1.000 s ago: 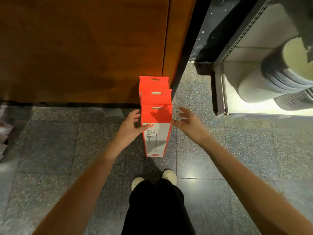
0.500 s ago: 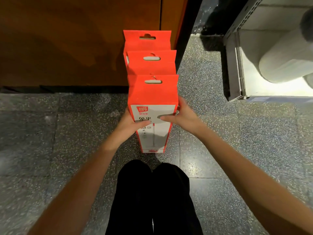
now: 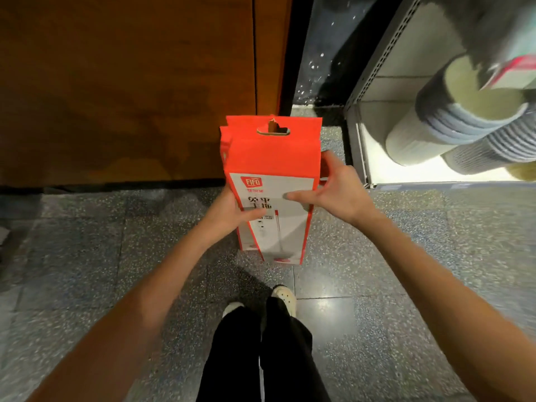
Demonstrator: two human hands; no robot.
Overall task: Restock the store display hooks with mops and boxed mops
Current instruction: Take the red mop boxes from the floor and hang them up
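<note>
The boxed mop (image 3: 272, 163) stands upright in the middle, ahead of the person's shoes (image 3: 285, 295), with the left grip (image 3: 229, 211) on its left edge and the right grip (image 3: 336, 192) on its right edge. Another box (image 3: 224, 140) sits directly behind it, showing only at its left. Behind both, the wooden wall (image 3: 130, 82) meets the floor (image 3: 87, 256). To the right, a shelf unit (image 3: 359, 146) holds rolled mats (image 3: 452, 120), apart from the boxes.

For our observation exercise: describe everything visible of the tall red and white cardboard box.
The tall red and white cardboard box stands upright over the speckled stone floor. Its red top flap has a hang slot; the white front carries a red logo, characters and a mop picture. The left hand grips its left edge, the right hand its right edge, thumbs on the front.
</note>
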